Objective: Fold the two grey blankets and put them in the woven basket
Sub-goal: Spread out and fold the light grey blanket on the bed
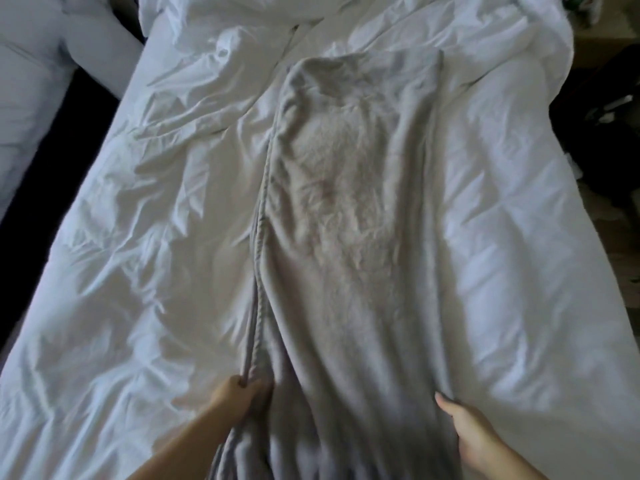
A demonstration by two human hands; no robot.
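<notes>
While we lean over the bed, one grey blanket (346,220) lies lengthwise down the middle of a crumpled white duvet (156,271). It reaches from the bottom edge of the view, between our two arms, up to a rounded far end near the top of the bed. It looks folded into a long strip. Its left side shows stacked hems running in a wavy line towards us, and its right side is a smooth fold. The middle of the cloth is wrinkled and lies flat on the duvet.

Our left hand (239,393) grips the left side at the near end. The fingers are curled and pressed together, pinching the stacked hems, which rise taut out of the fist. Our right hand (474,434) holds the right side at about the same level. Its thumb (445,401) lies straight on top of the cloth and points away from us. The other fingers are hidden under the fabric, so we cannot tell how they lie. Between the hands the blanket sags in soft, shadowed folds.

White pillows (34,81) sit at the upper left, apart from the duvet across a dark gap. Along the right edge of the bed lies dark clutter (606,98), too blurred to make out.
</notes>
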